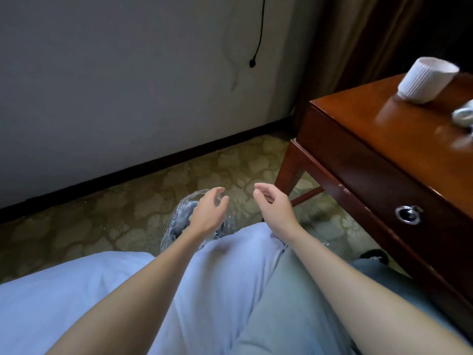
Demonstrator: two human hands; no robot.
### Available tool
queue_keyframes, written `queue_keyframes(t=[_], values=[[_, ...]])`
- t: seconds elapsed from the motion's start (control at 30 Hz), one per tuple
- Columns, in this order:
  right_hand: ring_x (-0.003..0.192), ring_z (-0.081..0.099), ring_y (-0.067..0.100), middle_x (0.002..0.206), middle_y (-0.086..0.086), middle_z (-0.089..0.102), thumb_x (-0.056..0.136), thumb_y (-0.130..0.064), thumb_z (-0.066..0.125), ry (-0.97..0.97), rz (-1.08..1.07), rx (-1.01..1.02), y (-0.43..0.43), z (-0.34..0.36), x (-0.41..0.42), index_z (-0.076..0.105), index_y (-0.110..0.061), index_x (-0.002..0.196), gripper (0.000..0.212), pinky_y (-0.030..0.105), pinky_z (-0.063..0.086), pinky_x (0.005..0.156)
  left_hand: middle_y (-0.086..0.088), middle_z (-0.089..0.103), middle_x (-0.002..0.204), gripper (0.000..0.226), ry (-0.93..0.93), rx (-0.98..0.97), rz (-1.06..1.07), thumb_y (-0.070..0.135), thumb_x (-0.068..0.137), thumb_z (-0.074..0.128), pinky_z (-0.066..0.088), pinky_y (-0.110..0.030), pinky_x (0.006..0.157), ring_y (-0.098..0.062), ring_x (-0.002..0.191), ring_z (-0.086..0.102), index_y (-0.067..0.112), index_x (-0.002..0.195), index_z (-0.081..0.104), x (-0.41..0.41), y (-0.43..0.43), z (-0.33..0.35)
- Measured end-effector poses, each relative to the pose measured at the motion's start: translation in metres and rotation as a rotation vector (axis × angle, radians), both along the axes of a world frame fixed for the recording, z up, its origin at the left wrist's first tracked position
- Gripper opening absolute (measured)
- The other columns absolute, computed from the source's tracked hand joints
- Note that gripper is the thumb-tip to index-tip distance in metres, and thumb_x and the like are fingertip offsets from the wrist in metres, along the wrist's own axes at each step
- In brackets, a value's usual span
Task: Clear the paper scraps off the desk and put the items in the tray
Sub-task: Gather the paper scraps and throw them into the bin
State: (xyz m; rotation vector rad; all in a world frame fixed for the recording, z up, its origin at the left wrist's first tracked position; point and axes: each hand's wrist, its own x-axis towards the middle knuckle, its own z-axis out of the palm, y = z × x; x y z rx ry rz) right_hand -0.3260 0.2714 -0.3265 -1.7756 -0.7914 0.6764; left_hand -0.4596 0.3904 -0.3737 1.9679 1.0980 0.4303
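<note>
1. My left hand [208, 213] hangs over the clear plastic bag [184, 213] lining a bin on the carpet at about 12 o'clock from my knees — fingers [217, 192] loosely curled, and I cannot tell whether they touch the film or grip anything
2. My right hand [275, 208] is just beside it at 3 o'clock, fingers relaxed and apart, holding nothing I can see
3. No paper scrap shows in either hand or on the desk's surface [399, 139], up at 2 o'clock; no tray is in view
4. On that surface stands a ribbed white cup [425, 80]; a blurred pale item [463, 116] is cut by the frame edge
5. The cup looks like ceramic — stiff, breakable, moderately heavy; I judge a wrap round its ribbed wall best, since the ridges should give grip
6. Scraps would be light and flimsy; pinch or sweep them
7. The bag film is thin and slippery, so I would hold its rim
</note>
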Motion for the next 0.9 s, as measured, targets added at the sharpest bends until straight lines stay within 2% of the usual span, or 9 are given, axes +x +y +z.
queue_keyframes(t=[0.07,0.17,0.3,0.4,0.67,0.8,0.9], values=[[0.109,0.058,0.002,0.115,-0.009,0.065,0.098,-0.022,0.057,-0.032,-0.003,0.007,-0.021,0.013,0.008,0.064,-0.017,0.123,0.026,0.006,0.04,0.088,0.004,0.054,0.138,0.044,-0.001,0.046,-0.036,0.038,0.097,0.044,0.041,-0.036,0.103,-0.011,0.114,0.052,0.02,0.137,0.051,0.006,-0.011,0.014],[0.11,0.059,0.003,0.115,-0.009,0.066,0.098,-0.022,0.058,-0.077,-0.015,0.013,-0.05,0.033,0.022,0.064,-0.018,0.123,0.026,0.018,0.044,0.097,0.003,0.054,0.139,0.051,-0.007,0.108,-0.091,0.044,0.092,0.042,0.04,-0.041,0.106,-0.016,0.124,0.051,0.021,0.136,0.051,0.019,-0.029,0.034],[0.111,0.059,0.004,0.117,-0.009,0.066,0.098,-0.022,0.058,-0.155,-0.061,0.016,-0.079,0.058,0.036,0.065,-0.017,0.124,0.028,0.018,0.042,0.097,0.006,0.054,0.14,0.043,-0.009,0.2,-0.153,0.04,0.096,0.044,0.039,-0.036,0.106,-0.013,0.125,0.049,0.024,0.136,0.052,0.039,-0.053,0.062],[0.111,0.059,0.004,0.117,-0.008,0.067,0.097,-0.022,0.058,-0.191,-0.067,0.029,-0.099,0.076,0.04,0.065,-0.018,0.124,0.028,0.022,0.045,0.102,0.007,0.053,0.14,0.043,-0.022,0.253,-0.206,0.04,0.096,0.044,0.039,-0.037,0.107,-0.013,0.127,0.048,0.025,0.135,0.052,0.049,-0.068,0.083],[0.116,0.055,0.001,0.123,-0.014,0.063,0.098,-0.028,0.054,-0.43,-0.081,0.04,-0.157,0.126,0.052,0.063,-0.026,0.126,0.03,0.016,0.043,0.097,0.003,0.056,0.138,0.047,-0.094,0.394,-0.318,0.04,0.092,0.044,0.04,-0.036,0.106,-0.015,0.127,0.05,0.023,0.134,0.054,0.073,-0.11,0.137],[0.121,0.054,0.006,0.127,-0.013,0.062,0.098,-0.03,0.052,-0.502,-0.102,0.028,-0.185,0.141,0.064,0.062,-0.03,0.126,0.029,0.032,0.045,0.105,0.003,0.058,0.136,0.047,-0.131,0.451,-0.362,0.04,0.09,0.044,0.04,-0.035,0.107,-0.014,0.126,0.05,0.023,0.132,0.056,0.087,-0.131,0.156],[0.121,0.055,0.008,0.127,-0.011,0.063,0.098,-0.028,0.052,-0.547,-0.132,0.021,-0.207,0.15,0.072,0.063,-0.029,0.124,0.028,0.035,0.045,0.106,0.005,0.058,0.135,0.04,-0.141,0.501,-0.387,0.035,0.093,0.049,0.038,-0.031,0.106,-0.013,0.125,0.051,0.023,0.131,0.057,0.099,-0.146,0.165]])
